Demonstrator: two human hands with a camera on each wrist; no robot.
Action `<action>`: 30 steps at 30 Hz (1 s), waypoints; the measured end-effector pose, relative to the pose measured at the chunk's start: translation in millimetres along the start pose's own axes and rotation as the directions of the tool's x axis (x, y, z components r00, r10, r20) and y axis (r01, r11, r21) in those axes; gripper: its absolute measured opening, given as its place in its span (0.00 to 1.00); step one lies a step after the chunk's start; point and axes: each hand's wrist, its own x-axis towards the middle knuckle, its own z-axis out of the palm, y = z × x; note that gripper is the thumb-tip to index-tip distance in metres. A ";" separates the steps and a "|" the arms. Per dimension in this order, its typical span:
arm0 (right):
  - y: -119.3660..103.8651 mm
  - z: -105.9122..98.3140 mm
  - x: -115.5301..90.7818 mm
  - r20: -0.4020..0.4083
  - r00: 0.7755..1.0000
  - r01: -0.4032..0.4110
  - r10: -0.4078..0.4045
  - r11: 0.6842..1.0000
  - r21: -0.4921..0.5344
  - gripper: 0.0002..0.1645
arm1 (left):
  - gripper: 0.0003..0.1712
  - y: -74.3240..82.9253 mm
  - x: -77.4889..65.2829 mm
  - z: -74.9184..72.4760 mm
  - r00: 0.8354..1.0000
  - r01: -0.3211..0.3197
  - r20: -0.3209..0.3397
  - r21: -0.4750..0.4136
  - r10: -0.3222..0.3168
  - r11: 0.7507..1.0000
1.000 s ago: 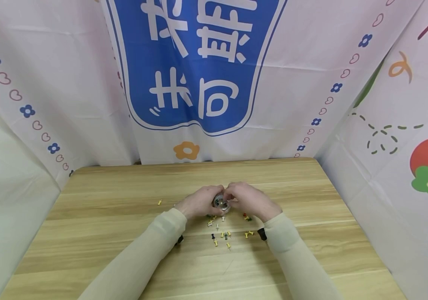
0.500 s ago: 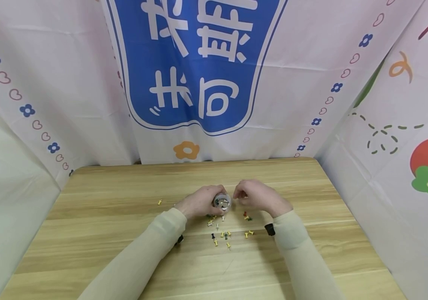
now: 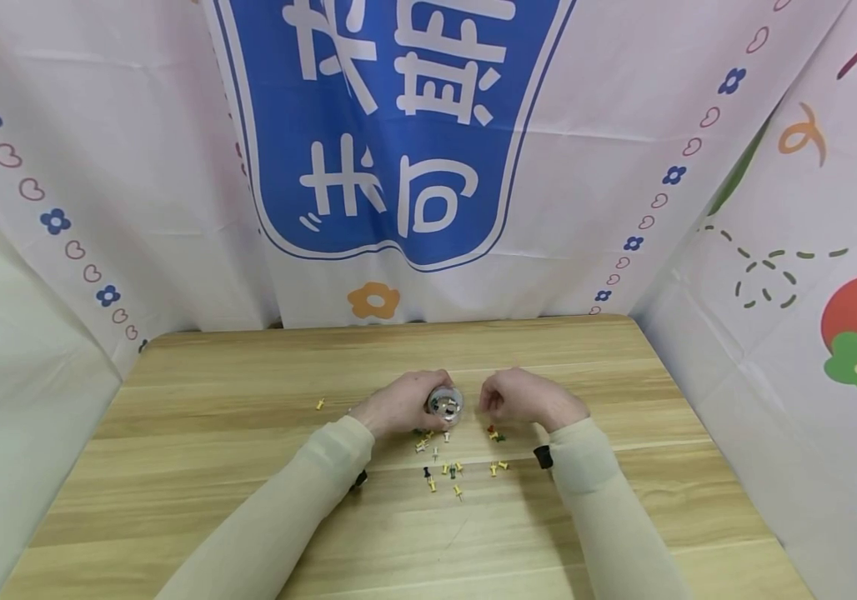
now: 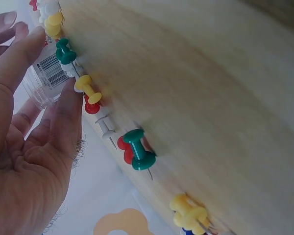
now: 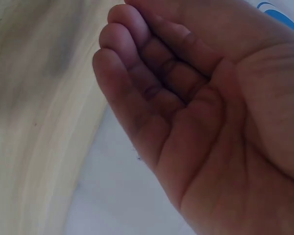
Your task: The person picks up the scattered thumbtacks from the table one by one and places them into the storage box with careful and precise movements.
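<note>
My left hand (image 3: pixel 402 402) grips a small clear plastic jar (image 3: pixel 446 403) from its left side, with several push pins inside. In the left wrist view its fingers lie around the jar (image 4: pixel 49 73), whose label bears a barcode. My right hand (image 3: pixel 529 397) is a little right of the jar, apart from it, above a small cluster of red, yellow and green push pins (image 3: pixel 493 434). Its fingers (image 5: pixel 120 83) are loosely curled in the right wrist view, with no pin visible in them. The thumb and index fingertips are out of clear sight there.
More push pins (image 3: pixel 453 472) lie loose on the wooden table (image 3: pixel 211 467) in front of the jar. A single yellow push pin (image 3: pixel 320 405) lies off to the left. White printed cloth (image 3: pixel 578 208) hangs behind and beside the table.
My right hand has drawn away from the jar's mouth to the right, then slightly down toward the small pin cluster. The left hand stays on the jar.
</note>
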 end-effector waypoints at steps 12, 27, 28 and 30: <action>7.4 7.6 2.7 0.082 0.996 -0.029 0.022 0.996 0.088 0.11 | 0.30 0.2 -0.2 -0.2 1.000 -0.001 0.000 0.000 0.001 1.000; 7.6 11.1 6.1 0.059 0.998 -0.011 0.008 0.999 0.046 0.09 | 0.31 -0.1 -0.4 0.1 1.000 0.002 0.002 0.007 -0.002 1.000; 7.4 11.1 5.9 0.054 0.999 -0.008 0.006 0.999 0.043 0.09 | 0.31 -0.1 -0.3 0.0 1.000 0.001 0.001 0.009 -0.001 1.000; 7.2 11.1 6.0 0.043 0.999 0.000 -0.002 0.999 0.036 0.09 | 0.31 -0.3 -0.1 0.3 1.000 -0.001 0.001 0.012 0.001 1.000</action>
